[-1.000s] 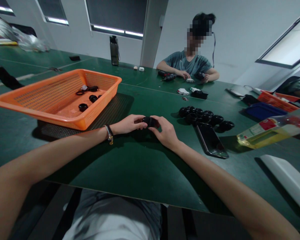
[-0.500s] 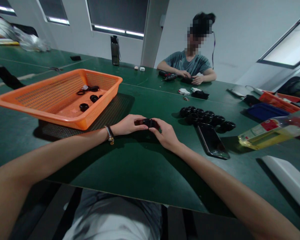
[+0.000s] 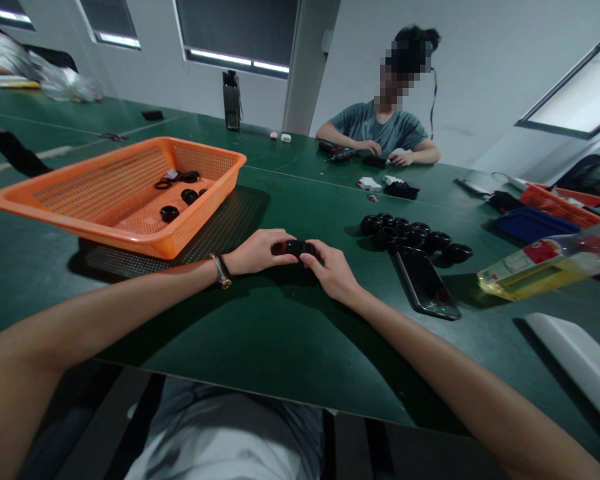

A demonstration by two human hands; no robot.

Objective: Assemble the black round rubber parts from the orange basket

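Note:
Between my two hands is a small glossy black rounded part [image 3: 296, 249], held just above the green table. My left hand [image 3: 261, 251], with a bracelet at the wrist, grips its left side between thumb and fingers. From the other side my right hand [image 3: 333, 268] pinches it, thumb toward me. The fingers cover much of the part, so its exact shape is hidden. To the right lies a cluster of similar black round parts [image 3: 414, 235], and several more black pieces [image 3: 169, 213] are inside the orange basket [image 3: 163, 245] on the left.
A smartphone [image 3: 427, 283] touches the black cluster. Right of it are a bottle of yellow liquid [image 3: 535, 267], a white box [image 3: 575, 363] and a blue tray [image 3: 533, 224]. A person [image 3: 383, 127] works across the table near a power drill [image 3: 337, 151].
Both hands still hold the black part at nearly the same spot. My right fingers and thumb have shifted slightly around it, and the part looks turned a little.

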